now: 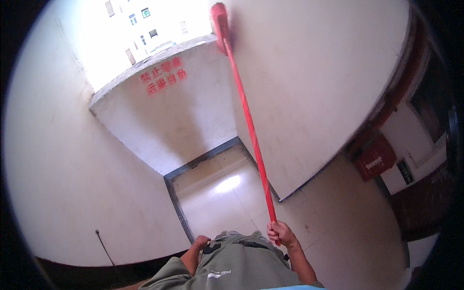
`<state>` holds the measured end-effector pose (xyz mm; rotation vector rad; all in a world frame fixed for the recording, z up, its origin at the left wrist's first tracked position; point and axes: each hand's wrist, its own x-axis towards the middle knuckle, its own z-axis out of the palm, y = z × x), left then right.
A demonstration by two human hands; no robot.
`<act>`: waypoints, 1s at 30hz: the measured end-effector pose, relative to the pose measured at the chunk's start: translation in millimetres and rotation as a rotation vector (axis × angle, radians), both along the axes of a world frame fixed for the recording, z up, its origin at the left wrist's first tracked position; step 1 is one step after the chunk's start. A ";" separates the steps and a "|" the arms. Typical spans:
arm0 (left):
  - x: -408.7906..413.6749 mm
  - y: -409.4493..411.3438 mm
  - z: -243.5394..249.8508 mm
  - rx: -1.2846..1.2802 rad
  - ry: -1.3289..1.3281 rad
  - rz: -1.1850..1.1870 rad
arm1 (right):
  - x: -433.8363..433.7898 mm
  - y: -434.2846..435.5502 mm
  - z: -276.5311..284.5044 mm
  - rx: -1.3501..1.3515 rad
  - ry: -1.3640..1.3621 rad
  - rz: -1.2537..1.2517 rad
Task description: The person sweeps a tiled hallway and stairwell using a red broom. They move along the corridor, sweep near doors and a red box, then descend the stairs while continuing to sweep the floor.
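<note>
My right hand (282,233) is wrapped around the lower end of a long red broom handle (250,119). The handle slants upward and away from me. At its far end, the red broom head (220,21) is raised beside the wall's corner, next to a bright opening; whether the bristles touch the wall cannot be told. My left hand (202,241) hangs by the waist of my grey-green shirt (239,261), its fingers partly hidden, so I cannot see whether it grips anything.
A low parapet wall (170,119) with red stencilled writing closes the alcove, between a left wall (90,174) and a right wall (308,83). Glossy floor tiles (217,203) reflect light. A red fire-extinguisher box (376,158) stands at the far right. A thin dark rod (104,247) shows lower left.
</note>
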<state>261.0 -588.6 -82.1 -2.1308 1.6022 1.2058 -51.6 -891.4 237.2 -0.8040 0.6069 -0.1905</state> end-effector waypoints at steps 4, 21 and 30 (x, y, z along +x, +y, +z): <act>15.4 -27.3 44.2 -0.255 0.117 0.371 | 0.6 -7.1 -82.3 -0.054 0.186 0.052; -93.1 156.1 45.3 -0.029 0.177 0.628 | -6.2 -27.2 -232.8 0.023 0.636 0.031; -56.7 55.3 47.2 -0.110 0.469 1.187 | -214.3 94.9 -132.5 -0.277 1.009 0.254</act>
